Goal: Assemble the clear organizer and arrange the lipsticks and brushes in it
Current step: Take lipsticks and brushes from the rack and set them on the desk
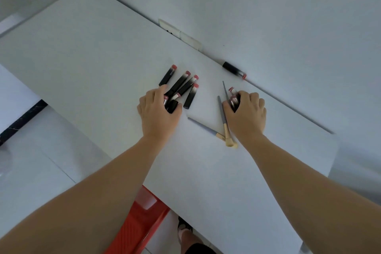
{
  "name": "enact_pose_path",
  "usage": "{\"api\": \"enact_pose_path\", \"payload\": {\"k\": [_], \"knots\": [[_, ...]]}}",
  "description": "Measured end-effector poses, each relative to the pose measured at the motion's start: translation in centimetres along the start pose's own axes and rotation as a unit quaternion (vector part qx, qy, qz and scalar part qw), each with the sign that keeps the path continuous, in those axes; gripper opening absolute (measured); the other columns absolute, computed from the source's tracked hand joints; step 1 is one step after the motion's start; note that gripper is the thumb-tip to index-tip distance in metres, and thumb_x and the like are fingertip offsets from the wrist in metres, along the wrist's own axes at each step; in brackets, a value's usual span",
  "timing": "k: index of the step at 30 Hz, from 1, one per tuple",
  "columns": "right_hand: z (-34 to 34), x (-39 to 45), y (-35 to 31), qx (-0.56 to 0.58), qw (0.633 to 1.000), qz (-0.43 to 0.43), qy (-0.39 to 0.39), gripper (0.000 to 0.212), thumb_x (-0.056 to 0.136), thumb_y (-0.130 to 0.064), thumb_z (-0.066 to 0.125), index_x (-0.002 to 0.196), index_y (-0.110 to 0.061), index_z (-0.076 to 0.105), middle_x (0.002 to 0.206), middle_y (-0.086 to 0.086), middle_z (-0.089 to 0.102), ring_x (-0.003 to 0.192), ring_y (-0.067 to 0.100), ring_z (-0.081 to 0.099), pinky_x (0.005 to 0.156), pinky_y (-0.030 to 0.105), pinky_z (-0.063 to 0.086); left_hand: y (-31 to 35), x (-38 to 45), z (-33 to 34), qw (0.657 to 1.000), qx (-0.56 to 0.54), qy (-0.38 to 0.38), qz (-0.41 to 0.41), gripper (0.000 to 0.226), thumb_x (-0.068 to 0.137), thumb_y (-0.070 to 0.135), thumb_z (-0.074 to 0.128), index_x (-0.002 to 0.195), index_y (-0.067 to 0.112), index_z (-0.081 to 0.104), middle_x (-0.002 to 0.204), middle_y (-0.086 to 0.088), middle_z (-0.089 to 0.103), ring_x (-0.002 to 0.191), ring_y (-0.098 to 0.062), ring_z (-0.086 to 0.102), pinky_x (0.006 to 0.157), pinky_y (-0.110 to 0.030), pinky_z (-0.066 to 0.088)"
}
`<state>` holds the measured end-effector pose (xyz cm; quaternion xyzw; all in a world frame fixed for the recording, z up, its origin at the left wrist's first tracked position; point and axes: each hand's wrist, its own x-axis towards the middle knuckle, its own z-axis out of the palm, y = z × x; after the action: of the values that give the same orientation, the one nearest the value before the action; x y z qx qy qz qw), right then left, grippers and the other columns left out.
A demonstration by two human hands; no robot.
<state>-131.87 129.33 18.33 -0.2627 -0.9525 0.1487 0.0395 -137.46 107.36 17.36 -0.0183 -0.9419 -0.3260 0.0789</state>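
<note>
Several black lipsticks with pink ends [186, 86] lie in a loose bunch on the white table [92, 57]. My left hand [158, 111] lies over the near end of that bunch, fingers curled round a black lipstick [172, 106]. My right hand [246, 113] grips a small cluster of lipsticks [234, 97]. One lipstick [234, 69] lies alone by the wall. Three grey-handled brushes [223, 117] lie crossed between my hands and partly under my right one. No clear organizer shows in view.
The table's far edge runs along a white wall with a socket plate [179, 33]. A red plastic stool [142, 220] stands below the near table edge, beside my foot [185, 231]. Tiled floor lies to the left.
</note>
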Motion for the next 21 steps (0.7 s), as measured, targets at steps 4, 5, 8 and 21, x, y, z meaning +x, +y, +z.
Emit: {"api": "enact_pose_path", "payload": {"k": [4,5,8,21], "knots": [[0.4,0.0,-0.1,-0.02,1.0,0.004,0.008,0.061,0.091,-0.057,0.048,0.137,-0.018,0.045,0.124,0.008,0.049,0.111,0.031,0.043,0.099,0.041,0.034,-0.2,0.3,-0.3,1.0,-0.007,-0.017,-0.003,0.066,0.076,0.039,0.073,0.136,0.02,0.053,0.129,-0.004,0.057,0.119,-0.03,0.05,0.102,-0.041,0.033],[0.5,-0.1,-0.1,-0.021,1.0,0.006,0.01,0.063,0.09,-0.058,0.047,0.139,-0.018,0.043,0.126,0.008,0.048,0.112,0.032,0.042,0.1,0.041,0.033,-0.2,0.3,-0.3,1.0,0.002,-0.025,0.003,0.067,0.077,0.04,0.071,0.138,0.02,0.052,0.131,-0.004,0.055,0.121,-0.03,0.048,0.104,-0.042,0.032],[0.7,-0.5,-0.2,-0.022,1.0,0.001,0.015,0.066,0.09,-0.059,0.045,0.143,-0.019,0.038,0.132,0.006,0.044,0.118,0.031,0.039,0.103,0.041,0.03,0.0,0.1,-0.2,0.997,0.05,-0.051,0.022,0.07,0.082,0.04,0.067,0.143,0.017,0.045,0.136,-0.006,0.048,0.126,-0.032,0.042,0.108,-0.043,0.028],[-2.6,-0.1,0.0,0.034,0.998,-0.009,-0.051,0.067,0.095,-0.058,0.036,0.148,-0.016,0.034,0.145,0.006,0.046,0.128,0.028,0.041,0.103,0.043,0.036,2.1,1.0,-3.8,0.995,0.059,-0.078,0.005,0.067,0.09,0.041,0.062,0.146,0.012,0.039,0.141,-0.011,0.044,0.128,-0.034,0.041,0.108,-0.045,0.029]]}}
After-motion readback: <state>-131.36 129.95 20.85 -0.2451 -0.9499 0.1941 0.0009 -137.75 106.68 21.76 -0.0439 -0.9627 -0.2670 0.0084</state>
